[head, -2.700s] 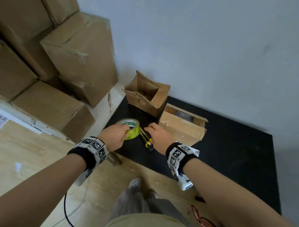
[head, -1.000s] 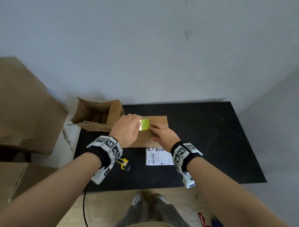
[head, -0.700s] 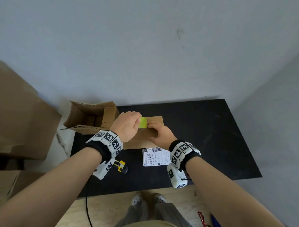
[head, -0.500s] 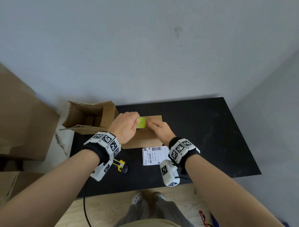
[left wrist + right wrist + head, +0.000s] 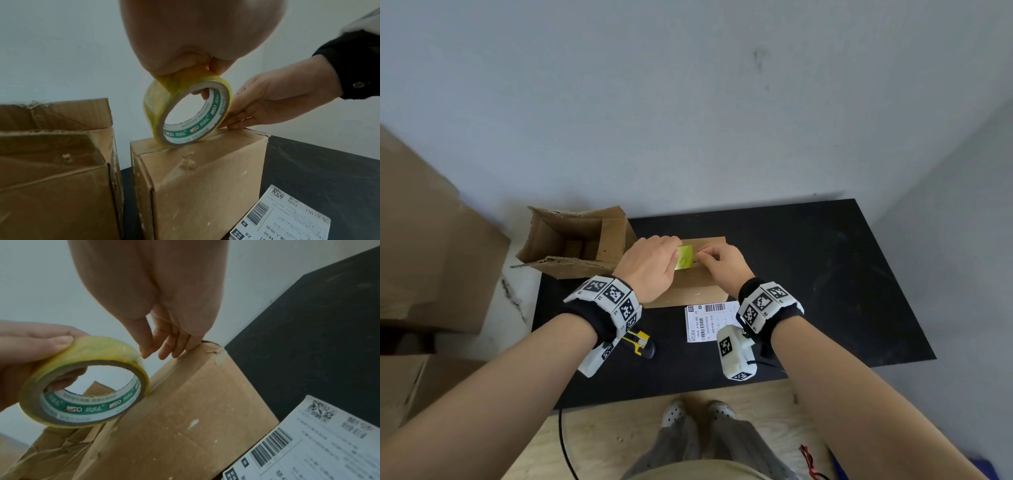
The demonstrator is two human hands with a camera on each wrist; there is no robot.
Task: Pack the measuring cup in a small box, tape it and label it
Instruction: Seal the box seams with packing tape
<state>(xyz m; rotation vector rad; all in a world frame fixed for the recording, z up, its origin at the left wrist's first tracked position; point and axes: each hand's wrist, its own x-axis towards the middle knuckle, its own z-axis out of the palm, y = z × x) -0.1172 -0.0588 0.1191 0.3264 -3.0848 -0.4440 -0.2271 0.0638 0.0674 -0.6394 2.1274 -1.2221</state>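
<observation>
Near edge of the black table (image 5: 825,308): a yellow-and-black utility knife (image 5: 639,343), partly under the left wrist, and the shipping label (image 5: 709,322) lying flat just in front of the small box (image 5: 205,186), not yet applied. On the box itself, the taping step looks under way. Left hand (image 5: 650,265) grips the yellow tape roll (image 5: 188,113) by its rim, one finger through the core, roll edge resting on the closed top flaps. Right hand (image 5: 724,262), fingers fairly straight and holding nothing, presses fingertips (image 5: 180,350) down on the top near the right corner, just beside the roll; likely pinning the tape's free end, though the end itself cannot be made out. Next move, as judged: draw the roll along the seam, then cut with the knife. Measuring cup not visible, presumably shut inside. Far left: an open cardboard box (image 5: 575,243), contents unclear.
</observation>
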